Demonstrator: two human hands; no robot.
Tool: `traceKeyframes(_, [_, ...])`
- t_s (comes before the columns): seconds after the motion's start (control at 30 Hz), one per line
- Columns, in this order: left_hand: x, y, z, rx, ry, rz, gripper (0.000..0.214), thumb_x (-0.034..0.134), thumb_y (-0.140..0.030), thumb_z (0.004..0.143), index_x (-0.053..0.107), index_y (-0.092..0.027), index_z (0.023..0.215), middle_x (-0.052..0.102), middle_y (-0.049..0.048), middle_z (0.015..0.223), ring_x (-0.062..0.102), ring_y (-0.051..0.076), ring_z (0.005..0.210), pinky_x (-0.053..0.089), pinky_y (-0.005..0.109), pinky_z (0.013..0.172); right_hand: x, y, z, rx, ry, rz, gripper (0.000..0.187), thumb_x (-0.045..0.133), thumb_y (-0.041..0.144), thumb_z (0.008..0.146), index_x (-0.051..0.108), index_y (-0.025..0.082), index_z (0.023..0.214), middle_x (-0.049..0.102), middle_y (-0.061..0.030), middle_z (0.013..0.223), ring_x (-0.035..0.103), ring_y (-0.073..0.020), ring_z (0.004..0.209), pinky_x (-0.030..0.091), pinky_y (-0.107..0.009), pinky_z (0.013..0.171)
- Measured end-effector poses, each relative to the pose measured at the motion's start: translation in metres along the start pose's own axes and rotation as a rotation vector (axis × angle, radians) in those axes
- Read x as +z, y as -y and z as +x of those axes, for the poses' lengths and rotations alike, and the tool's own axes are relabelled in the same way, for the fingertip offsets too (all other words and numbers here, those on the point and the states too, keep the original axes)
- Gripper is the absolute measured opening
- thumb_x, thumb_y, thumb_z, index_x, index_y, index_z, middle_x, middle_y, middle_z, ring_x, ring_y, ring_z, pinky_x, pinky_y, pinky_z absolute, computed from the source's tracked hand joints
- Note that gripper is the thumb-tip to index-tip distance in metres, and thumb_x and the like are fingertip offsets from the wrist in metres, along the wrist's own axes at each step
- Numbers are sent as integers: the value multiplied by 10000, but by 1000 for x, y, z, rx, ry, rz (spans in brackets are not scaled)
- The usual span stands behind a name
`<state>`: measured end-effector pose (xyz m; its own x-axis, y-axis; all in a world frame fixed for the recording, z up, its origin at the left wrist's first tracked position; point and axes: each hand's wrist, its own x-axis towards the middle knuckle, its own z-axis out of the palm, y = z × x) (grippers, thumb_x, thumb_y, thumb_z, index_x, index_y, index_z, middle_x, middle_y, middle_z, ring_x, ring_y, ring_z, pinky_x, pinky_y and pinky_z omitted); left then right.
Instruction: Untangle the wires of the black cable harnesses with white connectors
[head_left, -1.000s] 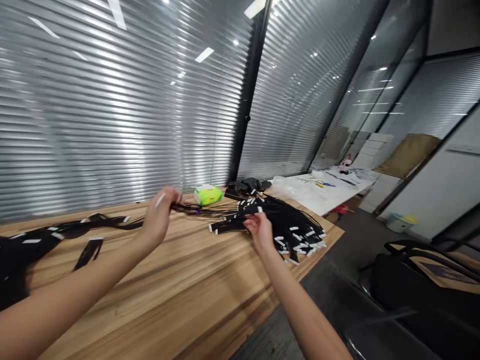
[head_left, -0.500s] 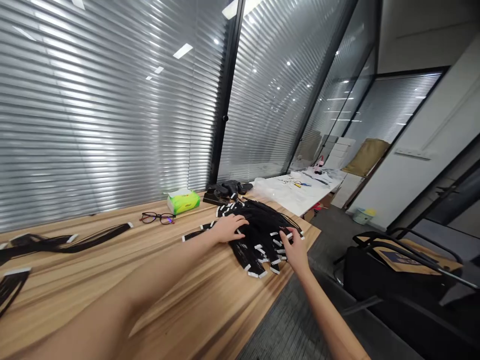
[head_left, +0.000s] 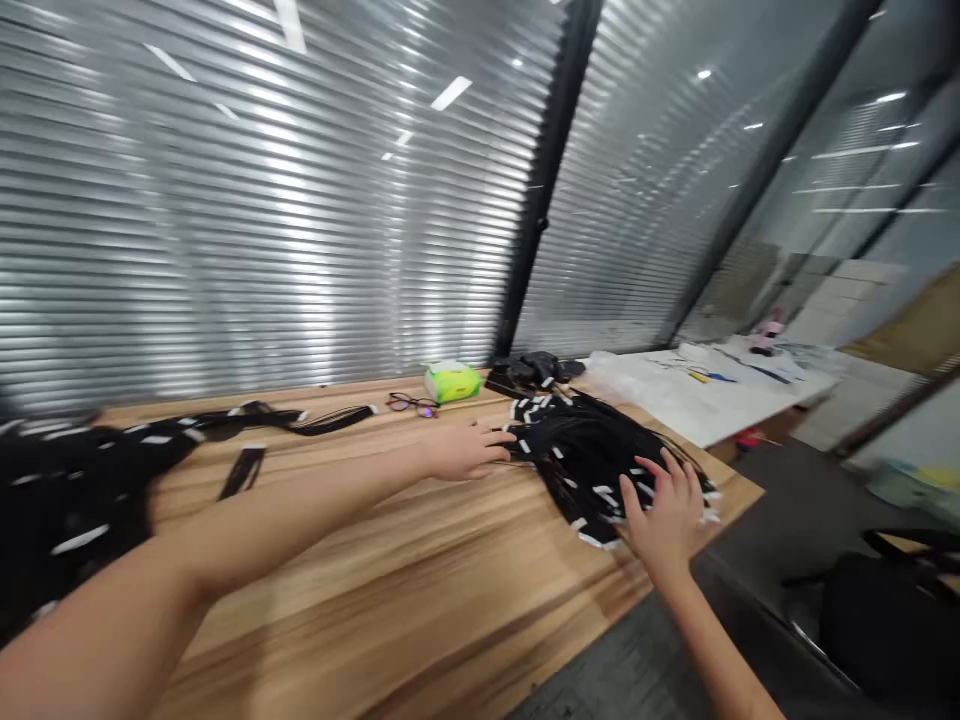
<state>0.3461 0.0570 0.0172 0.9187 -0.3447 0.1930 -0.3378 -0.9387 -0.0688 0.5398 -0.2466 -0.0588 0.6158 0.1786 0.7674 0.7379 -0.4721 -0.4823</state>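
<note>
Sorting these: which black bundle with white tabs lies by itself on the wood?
The short strip just beyond the left forearm; unlike the long strand behind it, it touches no other bundle.

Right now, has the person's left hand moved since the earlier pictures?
Yes, leftward: judged against the tissue pack, the left hand sits closer to it, at the edge of the black strand bundle instead of on top.

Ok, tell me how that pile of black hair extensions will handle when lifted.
The pile of black hair extensions will probably be very floppy, since its strands fan out and drape loosely on the wooden table. It likely weighs little, being fine strands with small white tabs. Strands may also slide apart or snag under the right hand.
</note>
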Motion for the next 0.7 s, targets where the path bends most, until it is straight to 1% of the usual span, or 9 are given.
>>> traceKeyframes(0.07, [-15,-8,-69,-121,29,20,394,679,-417,1037,647,-199,1364,623,116,1464,647,257,1285,588,507,1117,17,26,-13,-106,4,50,519,537,594,980,690,165,1230,597,-262,1543,407,-490,1539,319,-749,1212])
traceKeyframes(0.17, [-46,-21,-189,-412,35,61,412,698,-405,1025,643,-199,1377,585,120,1523,608,284,1362,558,545,1161,51,77,-40,-241,141,218,477,535,562,1014,664,185,1277,597,-243,1548,441,-465,1531,346,-741,1214])
traceKeyframes(0.27, [-77,-49,-307,-791,26,138,440,694,-406,1028,621,-196,1407,587,125,1515,621,283,1342,578,535,1135,84,136,-76,-340,371,401,442,518,538,1029,664,202,1276,600,-234,1552,500,-445,1496,393,-742,1198])
traceKeyframes(0.33, [-92,-79,-367,-1009,47,174,413,698,-402,1027,638,-174,1366,634,120,1439,656,268,1280,605,511,1089,99,177,-100,-383,571,490,426,507,522,1031,672,207,1266,599,-238,1560,536,-431,1480,432,-729,1187])
traceKeyframes(0.37, [-95,-96,-387,-1083,65,174,388,702,-395,1026,653,-164,1334,658,113,1395,669,259,1254,611,503,1077,104,198,-111,-404,687,514,411,504,500,1032,675,210,1267,592,-237,1574,542,-421,1489,444,-713,1192])
traceKeyframes(0.43, [-96,-131,-407,-1159,99,145,353,704,-390,1025,676,-161,1292,675,105,1372,670,255,1258,600,508,1096,107,239,-129,-456,898,521,394,514,447,1028,670,212,1303,563,-232,1622,528,-399,1527,456,-669,1215])
traceKeyframes(0.53, [-83,-168,-394,-1214,124,97,398,687,-442,1032,666,-171,1323,671,107,1383,660,260,1277,580,521,1121,103,295,-147,-574,1096,486,432,558,336,994,638,174,1385,521,-251,1664,510,-380,1555,450,-621,1240])
traceKeyframes(0.6, [-71,-176,-372,-1284,152,90,445,693,-469,1023,648,-173,1352,662,112,1391,657,266,1275,580,526,1116,101,327,-153,-663,1156,492,493,578,268,970,601,148,1448,534,-243,1662,504,-366,1561,419,-597,1268])
traceKeyframes(0.7, [-60,-165,-344,-1429,193,81,430,693,-448,1026,644,-166,1346,666,110,1367,675,253,1225,611,493,1062,103,355,-159,-701,1161,503,515,611,251,954,601,173,1463,549,-202,1665,504,-345,1561,399,-561,1284])
